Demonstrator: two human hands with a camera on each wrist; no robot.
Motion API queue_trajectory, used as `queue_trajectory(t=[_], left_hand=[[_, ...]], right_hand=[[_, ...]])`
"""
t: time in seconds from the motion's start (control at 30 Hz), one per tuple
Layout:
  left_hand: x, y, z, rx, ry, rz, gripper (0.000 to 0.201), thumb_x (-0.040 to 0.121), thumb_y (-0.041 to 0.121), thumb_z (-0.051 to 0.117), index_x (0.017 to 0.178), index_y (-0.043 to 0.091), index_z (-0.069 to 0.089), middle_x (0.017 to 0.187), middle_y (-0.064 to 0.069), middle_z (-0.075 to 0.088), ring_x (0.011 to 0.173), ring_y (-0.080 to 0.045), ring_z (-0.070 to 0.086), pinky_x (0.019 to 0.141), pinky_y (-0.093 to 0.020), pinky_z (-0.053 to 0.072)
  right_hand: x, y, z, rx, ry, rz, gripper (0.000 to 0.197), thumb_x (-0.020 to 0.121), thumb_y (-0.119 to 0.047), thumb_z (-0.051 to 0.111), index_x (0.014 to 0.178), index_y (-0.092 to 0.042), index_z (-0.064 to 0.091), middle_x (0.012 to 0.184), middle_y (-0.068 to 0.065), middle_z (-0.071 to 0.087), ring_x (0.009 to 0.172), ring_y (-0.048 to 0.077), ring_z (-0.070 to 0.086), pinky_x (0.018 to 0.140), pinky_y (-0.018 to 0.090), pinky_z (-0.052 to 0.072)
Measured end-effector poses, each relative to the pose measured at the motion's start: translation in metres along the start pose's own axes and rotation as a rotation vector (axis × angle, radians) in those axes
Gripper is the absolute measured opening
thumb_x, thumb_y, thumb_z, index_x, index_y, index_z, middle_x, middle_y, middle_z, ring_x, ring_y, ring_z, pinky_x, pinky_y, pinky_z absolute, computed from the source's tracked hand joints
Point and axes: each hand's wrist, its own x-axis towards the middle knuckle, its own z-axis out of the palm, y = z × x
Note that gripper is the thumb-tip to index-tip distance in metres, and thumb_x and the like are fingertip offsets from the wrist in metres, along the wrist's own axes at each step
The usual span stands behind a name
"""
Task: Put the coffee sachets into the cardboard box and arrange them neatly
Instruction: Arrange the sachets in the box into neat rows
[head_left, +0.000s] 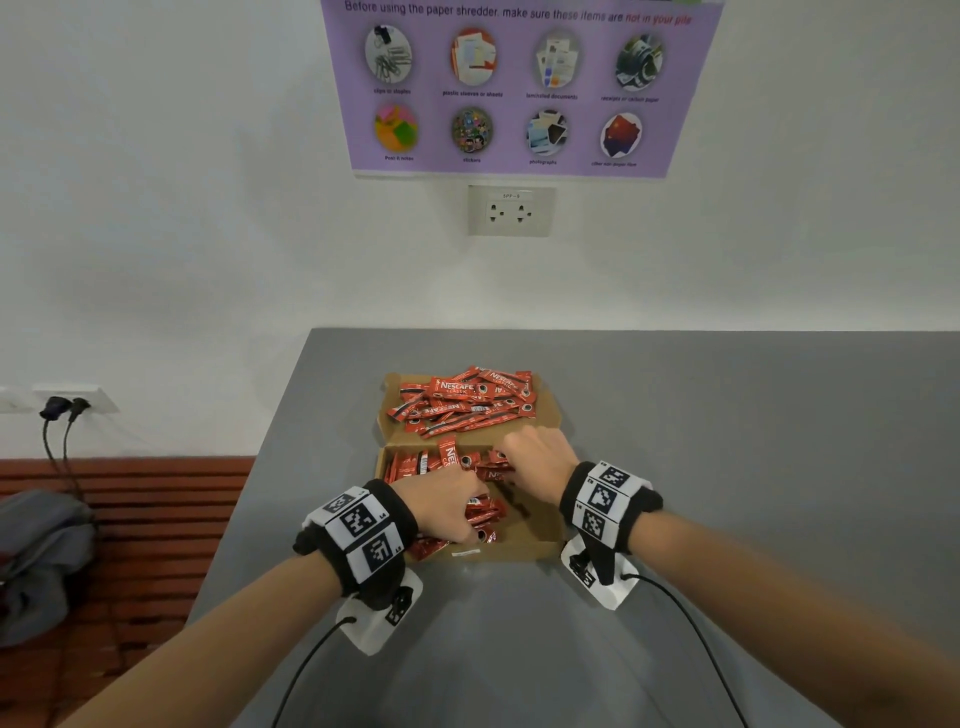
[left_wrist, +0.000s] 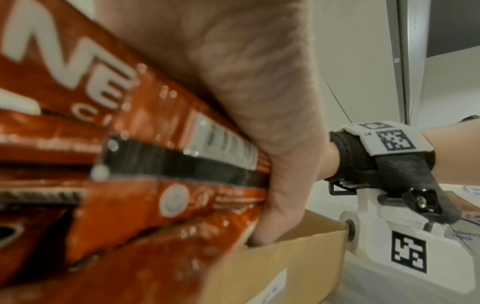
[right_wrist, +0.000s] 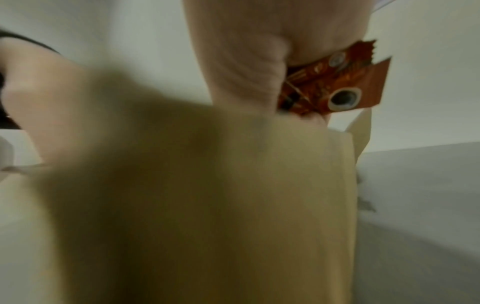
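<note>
An open cardboard box (head_left: 540, 538) sits on the grey table (head_left: 727, 441), its lid (head_left: 548, 413) folded flat on the far side. A loose heap of red coffee sachets (head_left: 467, 400) lies on the lid. More sachets (head_left: 415, 462) stand on edge at the box's left end. My left hand (head_left: 462, 519) is inside the box and grips a bundle of sachets (left_wrist: 130, 144) against the near wall (left_wrist: 272, 267). My right hand (head_left: 514, 460) is at the box's far edge, fingers curled round a few sachets (right_wrist: 337, 86). The box wall (right_wrist: 233, 205) fills the right wrist view, blurred.
The table's left edge (head_left: 249, 493) drops to a brown slatted bench (head_left: 156, 519) holding a grey bag (head_left: 41, 561). Two plugs with cables (head_left: 62, 410) hang from a wall socket at left. A wall outlet (head_left: 511, 210) and a purple poster (head_left: 519, 88) are behind the table.
</note>
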Motion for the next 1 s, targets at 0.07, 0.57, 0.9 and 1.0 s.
queue_trajectory(t=[0.07, 0.57, 0.9, 1.0], left_hand=[[-0.001, 0.0, -0.001, -0.023, 0.009, 0.004, 0.027, 0.081, 0.019, 0.065, 0.103, 0.005, 0.061, 0.084, -0.007, 0.064, 0.069, -0.018, 0.057, 0.062, -0.029, 0.047], [0.015, -0.009, -0.032, 0.11, 0.128, -0.028, 0.062, 0.08, 0.018, 0.064, 0.137, 0.019, 0.041, 0.121, -0.004, 0.06, 0.102, -0.021, 0.06, 0.087, -0.031, 0.05], [0.013, -0.022, -0.027, 0.155, 0.073, -0.116, 0.052, 0.083, 0.022, 0.063, 0.131, 0.012, 0.046, 0.113, -0.008, 0.062, 0.094, -0.021, 0.062, 0.083, -0.036, 0.054], [0.016, -0.02, -0.026, 0.155, 0.078, -0.116, 0.05, 0.083, 0.021, 0.062, 0.129, 0.011, 0.047, 0.11, -0.009, 0.063, 0.091, -0.022, 0.062, 0.08, -0.035, 0.054]], right_hand=[[-0.001, 0.0, 0.003, 0.028, -0.025, 0.0, 0.006, 0.087, -0.01, 0.057, 0.087, -0.01, 0.063, 0.085, 0.008, 0.066, 0.079, 0.027, 0.063, 0.068, 0.037, 0.052], [-0.004, 0.009, 0.01, 0.004, 0.022, 0.047, 0.011, 0.086, -0.02, 0.06, 0.093, -0.012, 0.061, 0.09, 0.007, 0.067, 0.083, 0.029, 0.063, 0.067, 0.036, 0.05], [-0.016, 0.017, -0.002, -0.033, -0.108, 0.055, 0.039, 0.077, -0.046, 0.068, 0.09, -0.01, 0.061, 0.087, 0.004, 0.066, 0.079, 0.026, 0.063, 0.063, 0.032, 0.048], [-0.018, 0.018, -0.003, -0.015, -0.164, 0.078, 0.03, 0.078, -0.037, 0.069, 0.089, -0.01, 0.061, 0.088, 0.006, 0.066, 0.08, 0.027, 0.063, 0.063, 0.032, 0.047]])
